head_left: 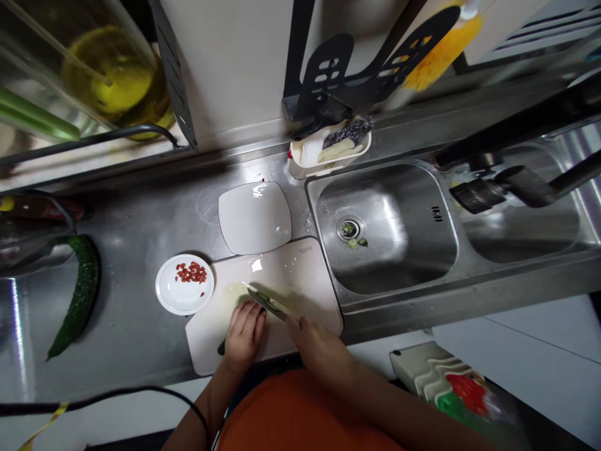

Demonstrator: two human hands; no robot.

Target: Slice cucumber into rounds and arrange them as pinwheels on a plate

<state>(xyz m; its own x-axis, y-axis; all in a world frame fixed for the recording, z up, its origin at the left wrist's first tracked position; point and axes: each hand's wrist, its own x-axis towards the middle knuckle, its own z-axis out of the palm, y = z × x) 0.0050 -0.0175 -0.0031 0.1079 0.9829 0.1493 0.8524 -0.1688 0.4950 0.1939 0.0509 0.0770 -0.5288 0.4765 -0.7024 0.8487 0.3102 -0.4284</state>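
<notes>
Orange shirt (pixel 300 413) nearest camera. Whole cucumber (pixel 75 294) far left on tabletop (pixel 136 326). Small plate of red chili bits (pixel 184 284) beside cutting board (pixel 300 275). Left hand (pixel 244 335) curled, pressing green vegetable (pixel 220 346). Right hand (pixel 312 341) closed around knife (pixel 265 302). Mid-slice, apparently; next cut calls for fingertips tucked clear.
</notes>
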